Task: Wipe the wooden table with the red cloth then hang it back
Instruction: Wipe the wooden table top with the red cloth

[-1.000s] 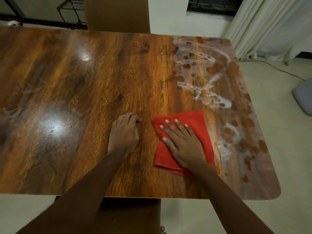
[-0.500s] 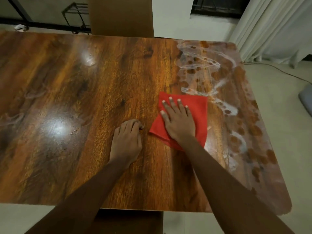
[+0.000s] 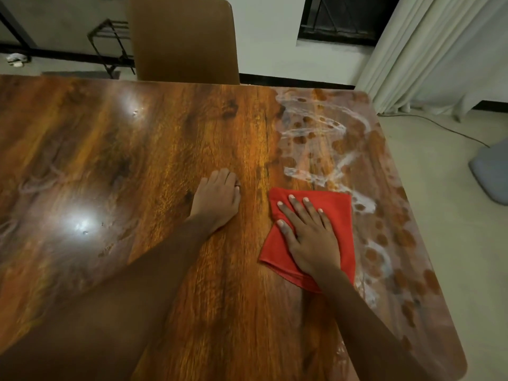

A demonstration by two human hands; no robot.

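Note:
A folded red cloth (image 3: 341, 215) lies flat on the wooden table (image 3: 137, 160), right of centre. My right hand (image 3: 308, 237) presses down on it with the fingers spread. My left hand (image 3: 217, 199) rests on bare wood just left of the cloth, fingers curled under, holding nothing. White smears and wet blotches (image 3: 324, 133) cover the table's right strip, from the far edge down past the cloth. The cloth's right edge touches the smeared strip.
A brown chair back (image 3: 184, 39) stands at the table's far edge. White curtains (image 3: 428, 50) hang at the right, with a cable and a grey object (image 3: 492, 174) on the floor there. A black wire rack (image 3: 110, 42) stands at the far left.
My right hand first pushed the cloth away across the table, then drew it back toward me and a little right. My left hand stayed in place on the wood.

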